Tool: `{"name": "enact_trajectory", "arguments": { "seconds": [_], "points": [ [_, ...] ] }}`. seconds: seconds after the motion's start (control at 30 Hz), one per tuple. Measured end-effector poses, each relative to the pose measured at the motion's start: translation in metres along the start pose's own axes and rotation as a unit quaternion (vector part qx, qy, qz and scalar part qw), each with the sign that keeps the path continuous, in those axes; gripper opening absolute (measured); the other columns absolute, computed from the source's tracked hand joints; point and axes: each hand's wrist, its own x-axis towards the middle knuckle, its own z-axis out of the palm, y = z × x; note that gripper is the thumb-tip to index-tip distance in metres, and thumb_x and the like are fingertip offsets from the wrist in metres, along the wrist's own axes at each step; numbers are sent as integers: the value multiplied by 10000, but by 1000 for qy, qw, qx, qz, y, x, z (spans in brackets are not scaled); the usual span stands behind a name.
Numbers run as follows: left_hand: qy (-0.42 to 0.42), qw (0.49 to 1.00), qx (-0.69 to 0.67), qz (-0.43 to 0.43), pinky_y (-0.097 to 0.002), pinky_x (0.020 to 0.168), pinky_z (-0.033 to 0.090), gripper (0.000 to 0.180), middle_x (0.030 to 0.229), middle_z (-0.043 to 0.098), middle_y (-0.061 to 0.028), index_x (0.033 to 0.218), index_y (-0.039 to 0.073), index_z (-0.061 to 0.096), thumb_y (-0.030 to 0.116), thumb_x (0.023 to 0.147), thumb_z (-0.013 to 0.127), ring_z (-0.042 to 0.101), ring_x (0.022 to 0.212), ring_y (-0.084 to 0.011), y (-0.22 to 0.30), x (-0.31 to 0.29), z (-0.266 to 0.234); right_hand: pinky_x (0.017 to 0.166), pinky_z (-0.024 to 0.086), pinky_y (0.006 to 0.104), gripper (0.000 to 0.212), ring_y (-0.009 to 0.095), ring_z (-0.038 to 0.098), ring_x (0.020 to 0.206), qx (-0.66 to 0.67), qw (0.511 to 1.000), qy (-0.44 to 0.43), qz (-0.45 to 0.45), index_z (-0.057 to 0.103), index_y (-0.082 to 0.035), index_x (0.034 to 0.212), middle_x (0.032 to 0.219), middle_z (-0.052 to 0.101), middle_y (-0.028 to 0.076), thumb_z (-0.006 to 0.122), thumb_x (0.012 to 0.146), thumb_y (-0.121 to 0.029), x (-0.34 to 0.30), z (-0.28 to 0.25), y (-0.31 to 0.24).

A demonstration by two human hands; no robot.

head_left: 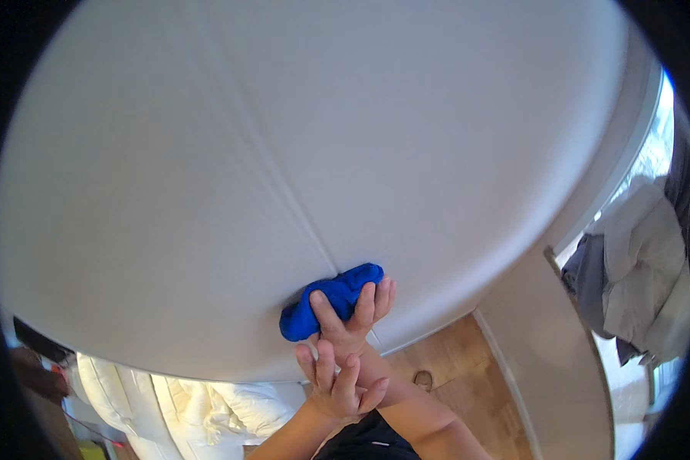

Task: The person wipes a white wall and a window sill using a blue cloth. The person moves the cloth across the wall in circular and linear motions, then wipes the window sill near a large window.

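Note:
My right hand [350,326] presses a bunched blue cloth [330,300] against a large, smooth white panel [207,192], its fingers wrapped over the cloth. A thin seam [299,215] runs down the panel and meets the cloth's upper edge. Just below, my left hand [337,389] is raised close to my right wrist. Its fingers are apart and slightly bent, with nothing in them.
White bedding [199,410] lies at the lower left. A wooden floor [456,356] shows below the panel, with a shoe [423,379] on it. At the right, grey and beige clothes [640,268] are piled or hung beside a bright window [652,149], behind a pale low wall [540,345].

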Motion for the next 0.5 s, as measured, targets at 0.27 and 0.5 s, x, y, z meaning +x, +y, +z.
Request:
{"name": "enact_trajectory", "arguments": {
  "seconds": [0.27, 0.5],
  "points": [
    [81, 980, -116, -142, -656, 1135, 173, 901, 1538, 174, -422, 1546, -15, 225, 509, 918, 603, 166, 1435, -587, 27, 43, 24, 1162, 113, 655, 594, 469, 185, 1479, 153, 965, -187, -104, 324, -207, 1538, 1619, 191, 211, 505, 999, -379, -17, -42, 65],
    [170, 945, 34, -279, -660, 1143, 43, 849, 1580, 170, -346, 1506, 91, 401, 714, 930, 414, 67, 1470, -549, 54, 60, 93, 1179, 76, 637, 628, 369, 469, 1344, 261, 885, -301, -239, 159, -150, 1564, 1472, 439, 209, 431, 1016, -288, 57, -82, 158]
  ]
}}
